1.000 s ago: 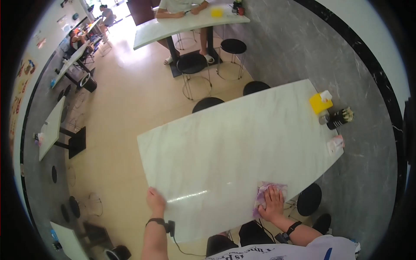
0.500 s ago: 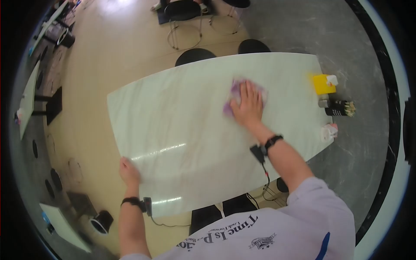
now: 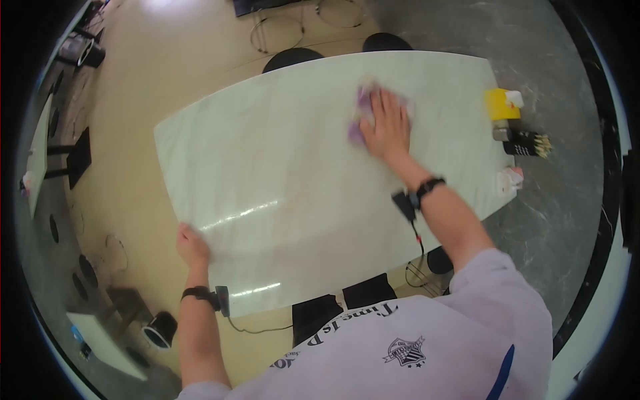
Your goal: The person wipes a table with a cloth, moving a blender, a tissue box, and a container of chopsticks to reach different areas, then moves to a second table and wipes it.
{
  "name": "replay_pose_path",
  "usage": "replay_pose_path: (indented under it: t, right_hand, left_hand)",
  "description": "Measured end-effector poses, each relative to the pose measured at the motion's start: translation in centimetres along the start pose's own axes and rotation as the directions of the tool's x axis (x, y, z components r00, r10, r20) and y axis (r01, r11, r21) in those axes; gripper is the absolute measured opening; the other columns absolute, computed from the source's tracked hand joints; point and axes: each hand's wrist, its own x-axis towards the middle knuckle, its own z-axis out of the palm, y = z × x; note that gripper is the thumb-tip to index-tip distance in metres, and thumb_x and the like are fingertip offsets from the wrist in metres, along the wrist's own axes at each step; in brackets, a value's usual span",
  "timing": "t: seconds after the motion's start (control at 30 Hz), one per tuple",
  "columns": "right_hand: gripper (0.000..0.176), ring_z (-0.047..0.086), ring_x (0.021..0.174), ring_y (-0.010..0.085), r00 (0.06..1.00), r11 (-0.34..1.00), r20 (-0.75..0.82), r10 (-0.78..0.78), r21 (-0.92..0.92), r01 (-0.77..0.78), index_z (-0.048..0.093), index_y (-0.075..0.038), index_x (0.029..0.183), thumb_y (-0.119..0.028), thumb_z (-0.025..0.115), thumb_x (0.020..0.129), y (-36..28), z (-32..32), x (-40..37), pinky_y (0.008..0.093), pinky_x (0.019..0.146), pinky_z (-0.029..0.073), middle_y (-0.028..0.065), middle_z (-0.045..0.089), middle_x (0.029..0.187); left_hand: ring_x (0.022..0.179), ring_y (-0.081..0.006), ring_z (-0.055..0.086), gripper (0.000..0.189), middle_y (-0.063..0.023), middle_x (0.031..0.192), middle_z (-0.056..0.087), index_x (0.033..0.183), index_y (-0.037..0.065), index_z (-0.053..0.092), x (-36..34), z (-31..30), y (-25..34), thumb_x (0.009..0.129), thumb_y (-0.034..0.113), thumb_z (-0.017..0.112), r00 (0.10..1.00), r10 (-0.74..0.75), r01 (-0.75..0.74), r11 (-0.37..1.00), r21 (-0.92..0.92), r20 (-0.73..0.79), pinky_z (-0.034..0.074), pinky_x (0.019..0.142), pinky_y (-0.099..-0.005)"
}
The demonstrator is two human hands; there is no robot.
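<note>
My right hand [image 3: 388, 130] lies flat, fingers stretched out, on a purple and white cloth [image 3: 358, 133] over the far right part of the table. Motion blurs the cloth, and the palm covers much of it. At the left edge of the pale, glossy table [image 3: 287, 160], my left hand [image 3: 193, 247] is closed around the rim, its fingertips partly hidden. Both wrists wear black straps with small boxes and cables.
Along the table's right edge stand a yellow tissue box [image 3: 501, 104], a black holder of sticks [image 3: 527, 144], a small grey jar [image 3: 501, 130] and a pinkish white packet [image 3: 511, 179]. Black stools [image 3: 293, 60] sit beyond the far edge. A bin [image 3: 160, 330] stands lower left.
The view has tilted, so the table sits higher in it. My right hand and the cloth have slid slightly toward the far edge. My left hand keeps its place on the rim.
</note>
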Motion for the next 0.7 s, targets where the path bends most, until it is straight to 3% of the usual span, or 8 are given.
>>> replay_pose_path:
  t: [0.07,0.13,0.2,0.33,0.43,0.57,0.67,0.7]
  right_hand:
    - [0.075,0.026,0.152,0.0356,0.996,0.999,0.080,0.040,0.003,-0.040,0.038,-0.006,0.154,-0.045,0.054,0.093,0.1,-2.9,-9.3,0.0552,0.123,0.018,0.0184,0.032,0.163]
    - [0.075,0.025,0.153,0.0376,0.974,0.990,0.176,0.139,0.001,-0.142,0.036,-0.004,0.155,-0.041,0.053,0.093,0.0,-5.6,-18.1,0.0567,0.123,0.016,0.0208,0.030,0.164]
    - [0.075,0.024,0.153,0.0384,0.960,0.981,0.203,0.192,-0.033,-0.189,0.037,-0.003,0.155,-0.039,0.053,0.091,0.5,-6.6,-25.7,0.0570,0.123,0.016,0.0212,0.029,0.164]
    - [0.076,0.023,0.153,0.0393,0.956,0.979,0.215,0.201,-0.014,-0.203,0.038,-0.003,0.154,-0.039,0.054,0.090,0.2,-7.2,-30.9,0.0571,0.123,0.015,0.0217,0.028,0.164]
    - [0.076,0.025,0.153,0.0354,0.964,0.978,0.167,0.208,-0.036,-0.205,0.042,-0.003,0.152,-0.041,0.057,0.087,0.5,-7.4,-29.2,0.0574,0.122,0.018,0.0177,0.033,0.163]
    - [0.076,0.026,0.152,0.0347,0.966,0.979,0.163,0.202,-0.036,-0.199,0.042,-0.004,0.152,-0.041,0.058,0.087,0.3,-6.3,-22.5,0.0560,0.123,0.018,0.0173,0.033,0.163]
    - [0.076,0.027,0.152,0.0341,0.984,0.989,0.104,0.148,-0.034,-0.145,0.040,-0.006,0.153,-0.043,0.058,0.090,1.2,-4.8,-13.7,0.0542,0.123,0.017,0.0164,0.032,0.163]
    - [0.076,0.027,0.152,0.0338,0.986,0.991,0.103,0.132,-0.029,-0.130,0.039,-0.007,0.154,-0.044,0.058,0.090,1.7,-4.3,-10.4,0.0537,0.124,0.018,0.0162,0.033,0.163]
  left_hand:
    - [0.093,-0.0398,0.065,0.050,-0.0244,0.101,0.070,0.108,-0.003,0.066,0.2,0.4,-0.1,0.106,0.041,0.041,0.998,0.035,-0.037,0.998,-0.042,-0.052,0.050,0.084,-0.0451]
    - [0.109,-0.0414,0.065,0.052,-0.0249,0.116,0.070,0.119,-0.001,0.067,0.4,-0.3,0.5,0.106,0.042,0.040,0.997,-0.021,0.018,0.999,0.042,0.070,0.050,0.093,-0.0454]
    - [0.111,-0.0423,0.065,0.052,-0.0252,0.117,0.069,0.119,-0.002,0.067,1.1,0.3,-0.2,0.106,0.041,0.040,0.999,0.003,-0.006,0.999,0.048,0.054,0.050,0.095,-0.0460]
    - [0.114,-0.0446,0.062,0.052,-0.0260,0.120,0.068,0.118,-0.002,0.068,1.7,1.1,-1.9,0.106,0.040,0.038,0.994,0.092,-0.098,0.989,0.111,0.057,0.049,0.098,-0.0474]
    - [0.102,-0.0461,0.064,0.054,-0.0269,0.109,0.070,0.109,-0.003,0.067,0.8,1.6,-0.5,0.106,0.041,0.037,0.990,0.111,-0.111,0.994,0.008,-0.092,0.049,0.089,-0.0515]
    - [0.105,-0.0459,0.064,0.053,-0.0276,0.111,0.069,0.111,-0.003,0.067,-0.3,-0.7,2.4,0.107,0.040,0.037,0.998,-0.061,0.059,0.994,0.089,0.022,0.050,0.088,-0.0504]
    - [0.105,-0.0464,0.064,0.052,-0.0277,0.111,0.069,0.110,-0.004,0.067,-0.4,-0.4,1.3,0.107,0.039,0.038,0.996,-0.055,0.046,0.992,0.118,0.071,0.050,0.087,-0.0501]
    - [0.095,-0.0443,0.064,0.051,-0.0267,0.103,0.069,0.104,-0.005,0.065,-0.1,0.1,-0.1,0.107,0.039,0.039,0.999,0.039,-0.037,0.996,0.087,-0.017,0.049,0.082,-0.0498]
